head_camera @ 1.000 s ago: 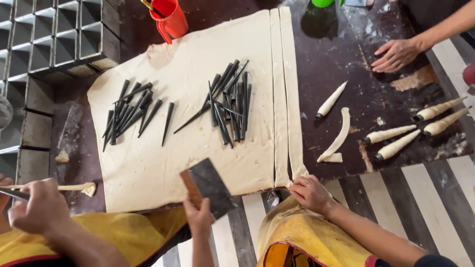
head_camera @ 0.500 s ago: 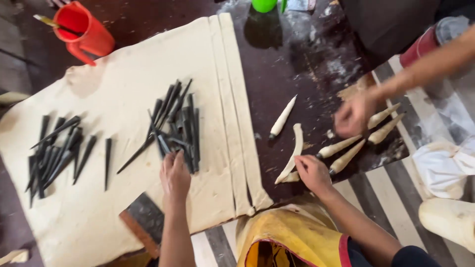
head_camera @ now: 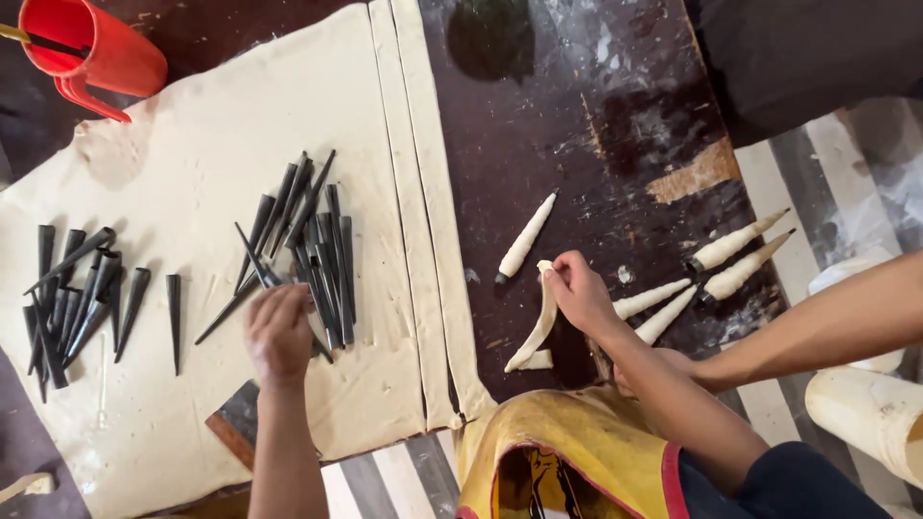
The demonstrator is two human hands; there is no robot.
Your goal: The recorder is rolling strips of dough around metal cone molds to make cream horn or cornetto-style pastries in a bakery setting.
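Since the earlier frame, another person's hand that reached over the finished cones has gone, and the left hand (head_camera: 279, 334) has come down to the near end of the middle pile of black metal cones (head_camera: 306, 252). Its grip curls over a cone there, though whether the fingers are closed on one cannot be told. The right hand (head_camera: 580, 293) pinches the top end of a loose dough strip (head_camera: 538, 327), which hangs curved down onto the dark tabletop (head_camera: 596, 115).

A scraper (head_camera: 236, 423) lies under the left forearm at the sheet's near edge. The pile rests on a wide sheet of rolled dough (head_camera: 221, 125), with two long strips cut along its right side. A second pile of cones (head_camera: 72, 293) lies further left on the sheet. One dough-wrapped cone (head_camera: 525, 240) sits just above the right hand, and four more wrapped cones (head_camera: 711, 274) lie to its right. A red jug (head_camera: 87, 48) stands at the far left corner. Another person's forearm (head_camera: 827, 327) crosses from the right.
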